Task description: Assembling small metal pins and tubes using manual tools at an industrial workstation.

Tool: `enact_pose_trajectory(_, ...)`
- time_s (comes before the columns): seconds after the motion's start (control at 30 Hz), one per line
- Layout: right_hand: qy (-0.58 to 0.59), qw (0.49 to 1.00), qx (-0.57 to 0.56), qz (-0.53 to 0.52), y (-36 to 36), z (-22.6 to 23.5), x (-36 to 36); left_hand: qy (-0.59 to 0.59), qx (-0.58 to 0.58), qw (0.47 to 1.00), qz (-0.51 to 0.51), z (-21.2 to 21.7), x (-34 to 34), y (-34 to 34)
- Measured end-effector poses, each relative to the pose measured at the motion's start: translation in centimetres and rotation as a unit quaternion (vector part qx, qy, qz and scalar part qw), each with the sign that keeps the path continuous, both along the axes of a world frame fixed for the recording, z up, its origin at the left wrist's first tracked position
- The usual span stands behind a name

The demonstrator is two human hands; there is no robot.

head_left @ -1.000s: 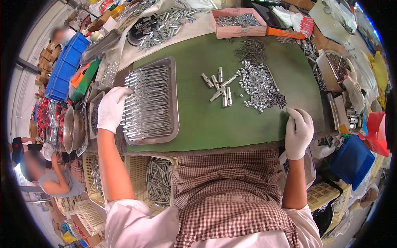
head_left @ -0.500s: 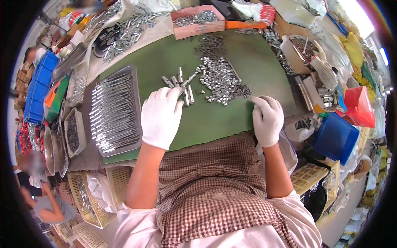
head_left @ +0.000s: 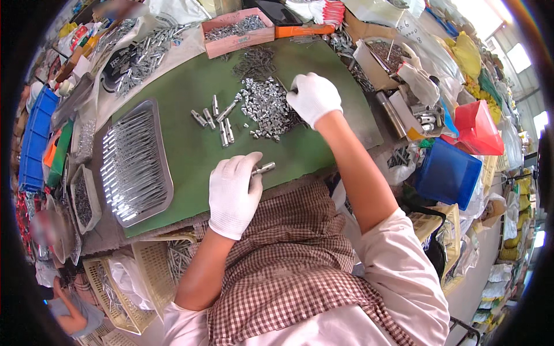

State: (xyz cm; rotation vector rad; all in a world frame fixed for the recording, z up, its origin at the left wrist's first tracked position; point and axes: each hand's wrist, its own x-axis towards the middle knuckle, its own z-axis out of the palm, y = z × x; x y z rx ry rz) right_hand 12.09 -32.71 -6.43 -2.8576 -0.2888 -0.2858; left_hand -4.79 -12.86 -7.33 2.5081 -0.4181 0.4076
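My left hand [head_left: 234,195], in a white glove, is closed around a short silver metal tube [head_left: 265,168] near the front of the green mat [head_left: 277,158]. The tube's end sticks out past the thumb and points right. Farther right, my gloved right hand [head_left: 314,99] has its fingers curled on a thin metal rod [head_left: 281,84], which the hand mostly covers. Beside it lies a heap of small silver metal pieces [head_left: 262,109]. Several loose metal tubes [head_left: 215,105] lie left of that heap. Dark thin pins [head_left: 254,62] form a pile behind it.
A metal tray [head_left: 168,173] at left holds rows of thin silver rods. At the back stands a pink box [head_left: 214,48] of small metal parts. Blue [head_left: 449,175] and red [head_left: 479,128] plastic bins are at right. A blue crate [head_left: 39,138] stands far left.
My left hand has drawn back from the loose tubes toward me, now with one tube. My right hand has moved forward and left from the mat's front edge to the rod.
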Motion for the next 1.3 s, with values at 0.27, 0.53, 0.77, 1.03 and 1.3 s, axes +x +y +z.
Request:
enact_pose_trajectory(0.27, 0.128, 0.989, -0.077, -0.018, 0.8, 2.0, 0.7, 0.006, -0.028, 1.0, -0.004, 0.0, 0.0, 0.0)
enact_pose_trajectory(0.53, 0.039, 0.879, 0.459, 0.122, -4.0, 3.5, -7.8, 0.013, -0.036, 0.999, -0.018, 0.2, -0.1, 0.2)
enact_pose_trajectory(0.77, -0.011, 0.945, 0.276, 0.172, -4.9, 2.9, -12.5, -0.012, -0.031, 0.999, -0.016, 0.0, 0.3, -1.7)
enact_pose_trajectory(1.03, -0.043, 0.966, 0.066, 0.245, -4.7, 0.9, -13.2, -0.046, -0.023, 0.999, -0.006, -0.4, 0.1, -3.0)
enact_pose_trajectory(1.3, -0.045, 0.961, 0.108, 0.251, -4.2, -0.9, -12.6, -0.037, -0.021, 0.999, -0.009, -0.6, 0.5, -2.8)
